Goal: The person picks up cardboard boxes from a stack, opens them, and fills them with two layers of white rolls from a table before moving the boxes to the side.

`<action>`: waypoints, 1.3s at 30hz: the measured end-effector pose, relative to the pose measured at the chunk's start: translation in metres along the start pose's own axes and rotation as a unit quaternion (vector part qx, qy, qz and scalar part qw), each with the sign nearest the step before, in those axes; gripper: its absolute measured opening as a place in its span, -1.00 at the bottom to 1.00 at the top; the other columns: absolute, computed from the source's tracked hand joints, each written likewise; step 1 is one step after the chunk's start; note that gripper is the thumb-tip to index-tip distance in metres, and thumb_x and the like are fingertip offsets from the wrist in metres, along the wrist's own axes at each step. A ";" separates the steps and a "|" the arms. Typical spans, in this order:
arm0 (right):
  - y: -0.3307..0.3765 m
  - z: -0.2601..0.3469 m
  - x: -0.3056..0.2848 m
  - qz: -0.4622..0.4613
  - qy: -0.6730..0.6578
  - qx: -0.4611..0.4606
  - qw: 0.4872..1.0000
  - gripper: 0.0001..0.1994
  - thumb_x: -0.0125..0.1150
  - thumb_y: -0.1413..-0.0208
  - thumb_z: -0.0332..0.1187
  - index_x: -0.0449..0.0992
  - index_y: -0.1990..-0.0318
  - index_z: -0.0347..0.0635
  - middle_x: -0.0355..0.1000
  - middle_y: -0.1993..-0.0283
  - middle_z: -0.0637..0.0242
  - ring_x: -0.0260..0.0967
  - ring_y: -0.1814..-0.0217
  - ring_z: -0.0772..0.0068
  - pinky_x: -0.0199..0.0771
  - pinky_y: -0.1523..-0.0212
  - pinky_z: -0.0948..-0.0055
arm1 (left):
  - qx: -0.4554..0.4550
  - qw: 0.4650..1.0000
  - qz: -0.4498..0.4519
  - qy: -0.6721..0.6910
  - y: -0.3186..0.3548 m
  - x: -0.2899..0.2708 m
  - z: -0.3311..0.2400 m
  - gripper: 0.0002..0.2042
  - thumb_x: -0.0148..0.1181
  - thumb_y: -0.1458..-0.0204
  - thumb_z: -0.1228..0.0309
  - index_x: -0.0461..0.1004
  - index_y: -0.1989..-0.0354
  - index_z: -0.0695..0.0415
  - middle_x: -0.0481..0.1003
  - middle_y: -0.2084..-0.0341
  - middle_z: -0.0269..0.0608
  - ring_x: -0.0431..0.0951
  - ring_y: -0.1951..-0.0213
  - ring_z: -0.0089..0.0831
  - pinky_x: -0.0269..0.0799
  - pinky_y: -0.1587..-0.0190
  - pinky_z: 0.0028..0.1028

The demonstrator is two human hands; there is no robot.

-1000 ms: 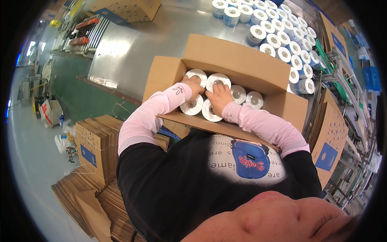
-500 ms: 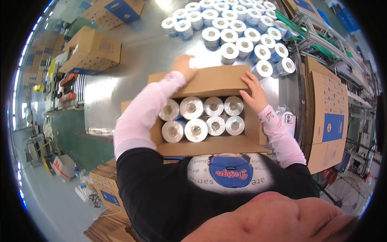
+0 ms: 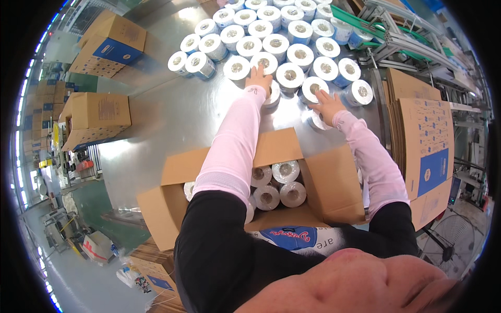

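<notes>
My left hand point(image 3: 259, 81) reaches past the box to the near rows of rolls, fingers stretched onto the top of a white roll point(image 3: 263, 58). Another roll below that hand is partly covered by it. Over to the right, my right hand point(image 3: 329, 107) lies with fingers spread against a roll point(image 3: 314, 83) at the near edge of the group. Close to my body, an open cardboard box point(image 3: 334, 182) holds several white rolls point(image 3: 285, 171) standing on end. My left forearm hides part of its inside. Neither hand visibly grips anything.
Many rolls with blue wrappers point(image 3: 300, 31) stand across the far metal table point(image 3: 172, 115). Two cardboard boxes point(image 3: 102, 112) stand at the left. A stack of flat cartons point(image 3: 428, 141) leans at the right, beside a metal frame with green strips point(image 3: 355, 26). A fan point(image 3: 449, 242) is lower right.
Both hands have left the far side of the box and moved forward to the standing rolls. The box's flaps now spread outward, and the view has shifted.
</notes>
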State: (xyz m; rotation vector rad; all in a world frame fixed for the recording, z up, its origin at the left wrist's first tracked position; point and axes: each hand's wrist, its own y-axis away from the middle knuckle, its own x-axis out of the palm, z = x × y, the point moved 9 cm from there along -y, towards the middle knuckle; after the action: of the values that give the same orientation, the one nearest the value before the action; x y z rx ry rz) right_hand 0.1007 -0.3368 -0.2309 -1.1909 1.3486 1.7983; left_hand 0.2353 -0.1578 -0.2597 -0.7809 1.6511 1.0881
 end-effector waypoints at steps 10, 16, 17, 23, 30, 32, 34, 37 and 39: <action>-0.006 0.028 0.026 -0.095 -0.012 0.077 0.992 -0.60 0.30 0.27 -0.18 0.59 0.14 0.07 0.31 0.02 0.05 0.12 -0.21 0.05 0.00 -0.18 0.04 | -0.020 0.996 0.052 -0.062 0.026 -0.010 0.008 -0.53 0.30 0.16 0.12 0.52 0.00 -0.11 0.37 -0.01 -0.07 0.29 -0.14 -0.13 0.24 -0.15 -0.26; 0.087 0.059 0.070 -0.127 -0.049 -0.008 0.991 -0.65 0.29 0.21 -0.19 0.56 0.17 0.04 0.35 0.16 0.13 0.23 -0.02 0.12 0.14 -0.01 0.10 | -0.056 0.986 0.007 0.157 0.074 -0.033 0.060 -0.36 0.28 0.31 -0.06 0.50 0.02 0.07 0.53 0.16 0.01 0.54 0.10 -0.13 0.41 -0.03 -0.28; 0.094 0.055 0.057 -0.146 -0.067 -0.006 0.987 -0.67 0.29 0.20 -0.20 0.55 0.19 0.04 0.35 0.18 0.15 0.25 0.02 0.14 0.17 0.02 0.12 | -0.049 0.959 -0.060 0.272 0.079 -0.048 0.079 -0.34 0.31 0.31 -0.05 0.49 0.04 0.16 0.56 0.23 0.01 0.56 0.15 -0.18 0.45 0.04 -0.33; 0.149 0.056 -0.158 -0.400 -0.079 -0.054 0.912 -0.80 0.27 0.14 -0.26 0.50 0.29 0.02 0.37 0.31 0.26 0.33 0.23 0.25 0.31 0.25 0.29 | 0.110 0.472 0.042 0.874 0.237 -0.179 0.012 -0.54 0.25 -0.01 0.32 0.36 -0.11 0.15 0.49 0.03 -0.19 0.54 0.08 -0.31 0.49 0.06 -0.38; 0.210 0.137 -0.227 -0.149 -0.343 -0.380 0.846 -0.61 0.30 0.02 -0.25 0.47 0.03 -0.17 0.40 0.07 0.23 0.37 0.03 0.23 0.41 0.05 0.34 | 0.081 0.781 0.195 0.587 0.388 -0.063 -0.021 -0.58 0.39 0.17 0.34 0.48 0.09 0.15 0.48 0.15 -0.21 0.47 0.14 -0.51 0.41 0.10 -0.42; 0.201 0.161 -0.190 -0.052 -0.315 -0.380 0.868 -0.62 0.34 0.22 -0.28 0.56 0.15 -0.11 0.38 0.08 0.17 0.37 0.03 0.14 0.37 -0.01 0.24 | 0.089 0.945 0.020 0.314 0.401 -0.094 -0.027 -0.63 0.34 0.31 0.32 0.52 0.24 0.11 0.41 0.32 -0.08 0.41 0.20 -0.24 0.37 0.15 -0.29; 0.236 0.242 -0.186 -0.128 0.040 -0.337 0.932 -0.75 0.25 0.32 -0.34 0.61 0.35 -0.02 0.36 0.29 0.19 0.31 0.11 0.16 0.30 0.06 0.19 | 0.134 0.972 -0.068 0.181 0.417 -0.096 -0.038 -0.71 0.28 0.34 0.33 0.56 0.34 0.07 0.36 0.31 0.03 0.35 0.15 0.00 0.31 0.06 -0.15; 0.217 0.273 -0.106 -0.075 0.074 -0.290 0.951 -0.74 0.23 0.21 -0.33 0.59 0.26 -0.05 0.37 0.16 0.17 0.26 -0.02 0.14 0.22 -0.04 0.15 | 0.224 0.964 -0.072 0.121 0.422 -0.057 -0.059 -0.58 0.20 0.20 0.38 0.50 0.05 0.02 0.33 0.05 0.08 0.31 -0.02 0.00 0.27 -0.07 -0.12; 0.193 0.239 -0.033 -0.071 0.074 -0.221 0.970 -0.64 0.18 0.10 -0.37 0.53 0.05 -0.07 0.32 -0.04 0.03 0.19 -0.20 0.03 0.18 -0.15 0.06 | 0.241 0.969 -0.026 0.053 0.414 -0.038 -0.069 -0.46 0.20 0.06 0.28 0.33 -0.19 -0.07 0.32 -0.05 0.07 0.29 -0.13 -0.04 0.23 -0.15 -0.11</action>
State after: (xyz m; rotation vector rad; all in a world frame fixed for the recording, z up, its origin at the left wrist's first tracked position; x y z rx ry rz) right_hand -0.1230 -0.1689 -0.0996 -1.6376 0.9296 1.9978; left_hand -0.1389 -0.0585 -0.0928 -0.5627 1.8726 0.5740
